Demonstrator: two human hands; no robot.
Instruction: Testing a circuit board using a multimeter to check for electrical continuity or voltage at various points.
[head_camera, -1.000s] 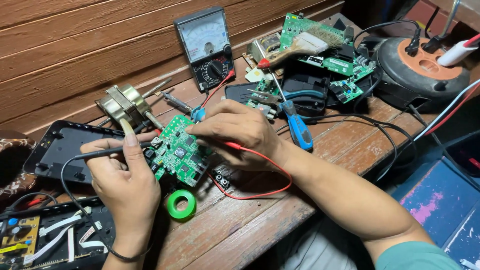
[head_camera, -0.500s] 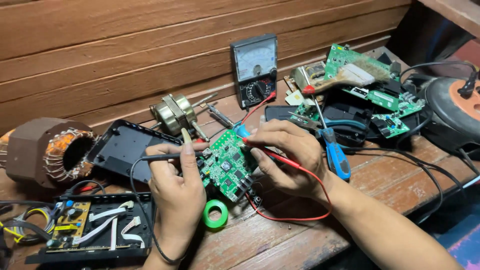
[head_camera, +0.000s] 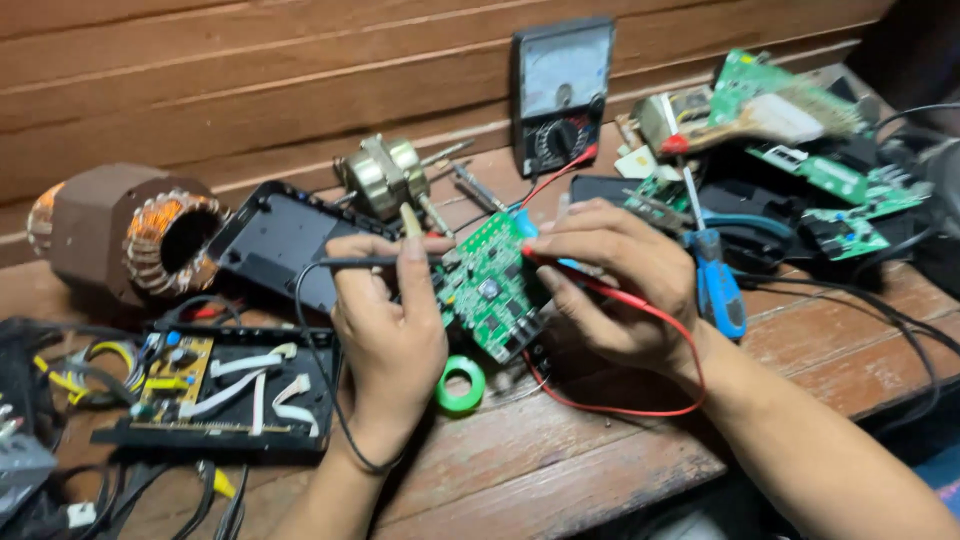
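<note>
A small green circuit board stands tilted on the wooden bench, held between both hands. My left hand grips a black test probe with its tip against the board's left edge. My right hand pinches a red test probe against the board's right side, and its red lead loops over the bench. An analog multimeter leans against the wooden wall behind the board.
A green tape roll lies below the board. At left are a copper-wound coil, a black case lid and an open device with wires. A small motor, a blue screwdriver and several green boards sit behind and right.
The view has shifted, so everything sits further right and the coil at left is fully in sight. Both hands still hold the probes on the green board.
</note>
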